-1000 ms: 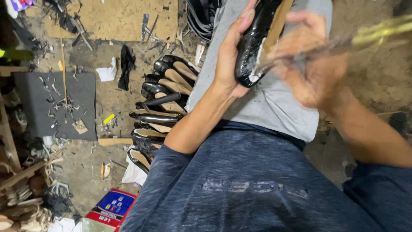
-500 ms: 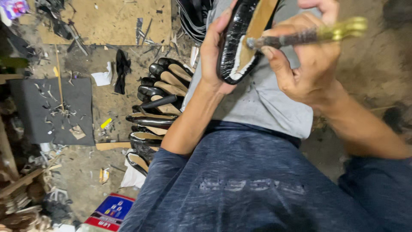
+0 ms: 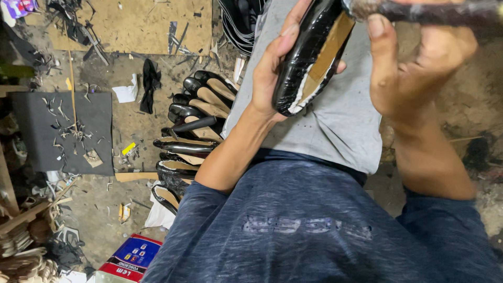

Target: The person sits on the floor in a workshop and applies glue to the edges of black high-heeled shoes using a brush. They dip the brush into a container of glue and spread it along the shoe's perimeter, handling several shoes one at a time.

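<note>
My left hand (image 3: pixel 272 68) grips a glossy black shoe (image 3: pixel 306 57), sole side up, with its tan insole board showing. My right hand (image 3: pixel 414 68) is closed around the dark handle of a brush (image 3: pixel 445 11), whose bristle end rests at the upper part of the shoe near the frame's top. Both hands are raised over my lap, which is covered by a grey cloth (image 3: pixel 335 126). The brush's far end is cut off by the frame.
A row of several black shoes with tan insoles (image 3: pixel 191 126) lies on the dirty floor to the left. A dark grey mat with scraps (image 3: pixel 63 131), a brown board (image 3: pixel 157 26), a red and blue tin (image 3: pixel 131 257) and stacked soles (image 3: pixel 21 251) sit around.
Both hands rose toward the top of the view with the shoe. The brush swung from pointing up-right to lying level along the top edge, its yellow end out of frame.
</note>
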{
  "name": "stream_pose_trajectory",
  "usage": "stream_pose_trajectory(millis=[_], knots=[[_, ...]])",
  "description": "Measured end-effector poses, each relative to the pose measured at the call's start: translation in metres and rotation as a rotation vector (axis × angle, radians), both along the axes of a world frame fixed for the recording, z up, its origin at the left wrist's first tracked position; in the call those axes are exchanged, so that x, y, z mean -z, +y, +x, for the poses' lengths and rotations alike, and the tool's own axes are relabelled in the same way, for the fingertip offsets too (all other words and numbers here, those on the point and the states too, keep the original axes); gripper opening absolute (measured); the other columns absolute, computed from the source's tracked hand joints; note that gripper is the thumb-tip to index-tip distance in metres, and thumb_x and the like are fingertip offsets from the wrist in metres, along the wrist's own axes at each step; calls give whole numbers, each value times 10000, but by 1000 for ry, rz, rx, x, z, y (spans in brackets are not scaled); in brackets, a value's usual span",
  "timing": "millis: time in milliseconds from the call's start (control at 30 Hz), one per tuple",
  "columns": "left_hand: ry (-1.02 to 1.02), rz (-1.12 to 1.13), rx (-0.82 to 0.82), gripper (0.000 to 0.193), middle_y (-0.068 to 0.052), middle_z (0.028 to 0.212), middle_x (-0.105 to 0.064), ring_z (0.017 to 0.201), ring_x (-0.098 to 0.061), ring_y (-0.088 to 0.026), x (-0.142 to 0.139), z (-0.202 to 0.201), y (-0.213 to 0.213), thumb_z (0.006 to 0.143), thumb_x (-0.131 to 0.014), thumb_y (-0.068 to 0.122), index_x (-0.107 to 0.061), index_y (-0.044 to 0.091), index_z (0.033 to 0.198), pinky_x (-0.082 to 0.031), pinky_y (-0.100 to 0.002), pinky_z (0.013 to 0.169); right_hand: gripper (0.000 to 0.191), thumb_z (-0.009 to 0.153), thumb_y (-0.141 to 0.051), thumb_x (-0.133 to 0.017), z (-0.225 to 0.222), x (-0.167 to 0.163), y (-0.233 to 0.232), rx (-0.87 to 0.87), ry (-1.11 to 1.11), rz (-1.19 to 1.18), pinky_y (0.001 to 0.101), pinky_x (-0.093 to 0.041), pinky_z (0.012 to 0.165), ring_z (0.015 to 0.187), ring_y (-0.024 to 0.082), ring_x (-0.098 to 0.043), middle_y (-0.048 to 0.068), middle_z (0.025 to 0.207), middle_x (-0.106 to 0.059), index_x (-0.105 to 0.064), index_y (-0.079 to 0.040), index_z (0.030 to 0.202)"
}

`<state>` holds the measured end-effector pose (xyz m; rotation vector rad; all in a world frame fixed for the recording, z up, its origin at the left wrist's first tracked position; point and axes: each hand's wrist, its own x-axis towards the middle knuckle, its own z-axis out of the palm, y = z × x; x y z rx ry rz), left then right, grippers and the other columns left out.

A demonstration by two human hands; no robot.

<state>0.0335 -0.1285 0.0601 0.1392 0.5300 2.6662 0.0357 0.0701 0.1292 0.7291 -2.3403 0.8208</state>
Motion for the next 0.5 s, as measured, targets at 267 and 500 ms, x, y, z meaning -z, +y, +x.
stream_pose_trajectory(millis=[267, 500], knots=[[-131, 124, -40, 609, -182, 1570, -389, 1374, -495, -309, 9, -2, 1, 1110, -430, 247, -236, 30, 1645, -398, -418, 1212, 127, 1002, -78, -693, 18, -25, -31, -377, -196, -78, 415, -502, 813, 924, 303, -648, 149, 957, -676, -675, 23, 1076], [-86, 305, 198, 561, -165, 1599, -405, 1409, -486, -377, 6, -2, -15, 1169, -464, 387, -262, 162, 1641, -451, -514, 1160, 169, 975, -178, -714, -26, 37, 30, 164, -394, -880, 374, -516, 791, 872, 240, -648, 107, 935, -685, -677, -29, 1045]])
